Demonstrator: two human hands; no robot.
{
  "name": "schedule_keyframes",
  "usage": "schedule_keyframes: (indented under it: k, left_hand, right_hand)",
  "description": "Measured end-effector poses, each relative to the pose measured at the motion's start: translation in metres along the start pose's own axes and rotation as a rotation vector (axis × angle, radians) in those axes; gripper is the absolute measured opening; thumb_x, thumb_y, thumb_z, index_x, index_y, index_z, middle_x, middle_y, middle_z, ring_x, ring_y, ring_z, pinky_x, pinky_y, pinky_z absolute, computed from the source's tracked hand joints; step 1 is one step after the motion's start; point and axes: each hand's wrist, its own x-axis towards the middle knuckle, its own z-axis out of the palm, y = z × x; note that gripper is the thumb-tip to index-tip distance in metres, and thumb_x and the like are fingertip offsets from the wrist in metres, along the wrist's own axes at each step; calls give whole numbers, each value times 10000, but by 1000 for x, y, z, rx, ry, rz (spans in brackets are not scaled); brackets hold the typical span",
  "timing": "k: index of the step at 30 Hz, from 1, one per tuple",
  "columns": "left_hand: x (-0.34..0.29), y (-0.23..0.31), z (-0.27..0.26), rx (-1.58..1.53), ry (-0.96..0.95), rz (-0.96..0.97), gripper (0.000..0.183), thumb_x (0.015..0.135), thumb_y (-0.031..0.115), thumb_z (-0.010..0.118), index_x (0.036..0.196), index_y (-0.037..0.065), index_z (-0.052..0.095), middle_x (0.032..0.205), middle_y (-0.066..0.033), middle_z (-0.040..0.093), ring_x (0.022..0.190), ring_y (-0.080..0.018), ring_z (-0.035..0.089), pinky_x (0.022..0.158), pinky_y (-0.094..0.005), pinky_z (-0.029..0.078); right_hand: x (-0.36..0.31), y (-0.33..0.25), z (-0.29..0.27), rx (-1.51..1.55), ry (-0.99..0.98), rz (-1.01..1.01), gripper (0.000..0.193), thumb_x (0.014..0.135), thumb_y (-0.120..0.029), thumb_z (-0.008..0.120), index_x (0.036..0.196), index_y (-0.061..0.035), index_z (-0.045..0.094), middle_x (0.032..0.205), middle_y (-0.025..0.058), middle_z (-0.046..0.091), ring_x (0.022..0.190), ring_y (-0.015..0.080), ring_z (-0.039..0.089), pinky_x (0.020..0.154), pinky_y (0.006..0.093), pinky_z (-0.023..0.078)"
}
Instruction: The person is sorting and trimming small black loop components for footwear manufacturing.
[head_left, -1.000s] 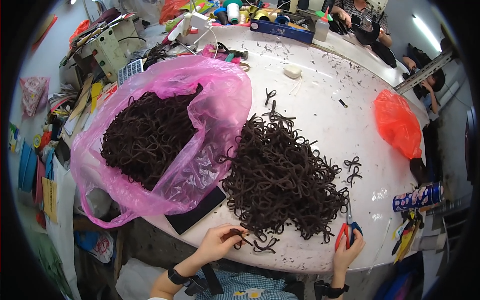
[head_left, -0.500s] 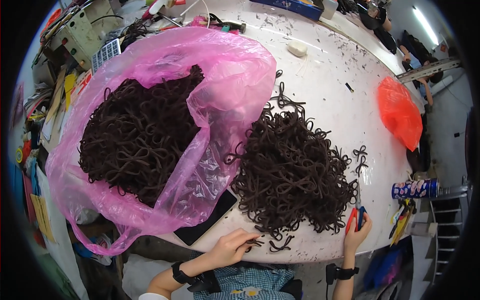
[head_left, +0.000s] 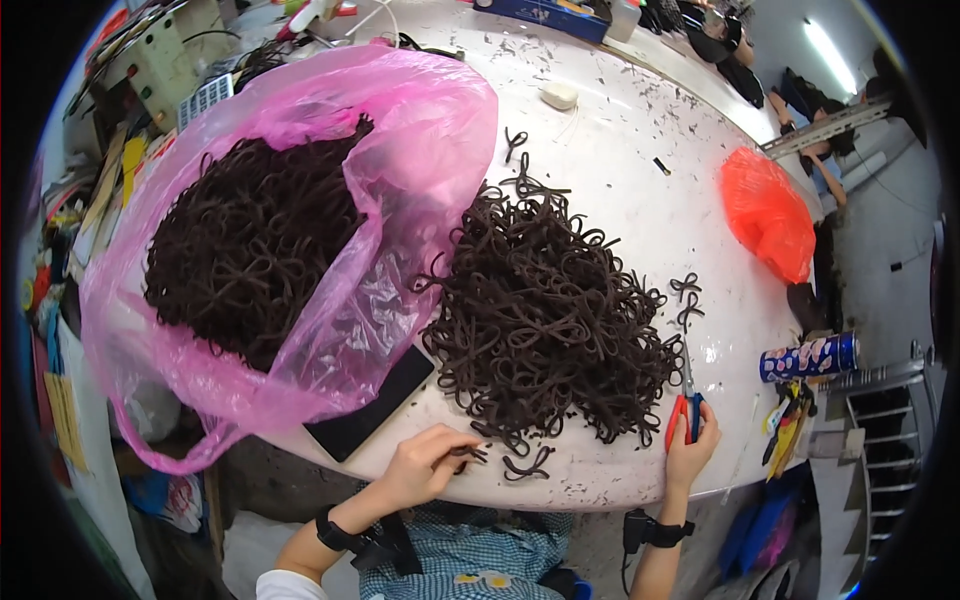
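Observation:
My left hand [head_left: 428, 464] is closed in a pinch on a dark brown cord bow [head_left: 470, 456] near the table's front edge. In my right hand [head_left: 692, 447] is a pair of scissors [head_left: 685, 415] with red and blue handles, blades pointing away from me. Between the hands, slightly farther off, lies a big heap of brown cord bows [head_left: 550, 320]. One loose bow [head_left: 528, 464] rests just in front of the heap, close to my left hand. To the left, a pink plastic bag [head_left: 440, 130] gapes around a second mass of brown bows [head_left: 255, 250].
A flat black slab [head_left: 378, 405] lies partly under the bag. A red plastic bag [head_left: 768, 220] sits at the far right edge, with a blue can [head_left: 808, 358] nearer me. A whitish lump [head_left: 559, 96] and dark scraps dot the white table [head_left: 640, 210]. Other people appear at the far right.
The whole scene has shifted left and slightly up in the picture. Both hands keep their holds, with my left hand a little farther from the loose bow.

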Motion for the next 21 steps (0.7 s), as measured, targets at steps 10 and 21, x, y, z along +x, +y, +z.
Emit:
schedule_keyframes:
  k: [10,21]
  left_hand:
    - [-6,17,17,-447,68,-277,139,809,32,491,926,-23,543,737,-37,566,662,-98,539,605,-211,429]
    - [-17,59,19,-680,-40,-434,169,787,33,527,932,-55,530,723,-55,563,649,-108,542,625,-236,435]
  right_hand:
    - [13,4,-18,-29,-176,-9,496,716,-6,523,1182,-15,353,928,158,550,716,279,530,666,347,421]
    - [-79,-63,-86,936,-862,249,383,727,-122,615,1061,9,482,662,-14,474,563,81,461,532,211,394]
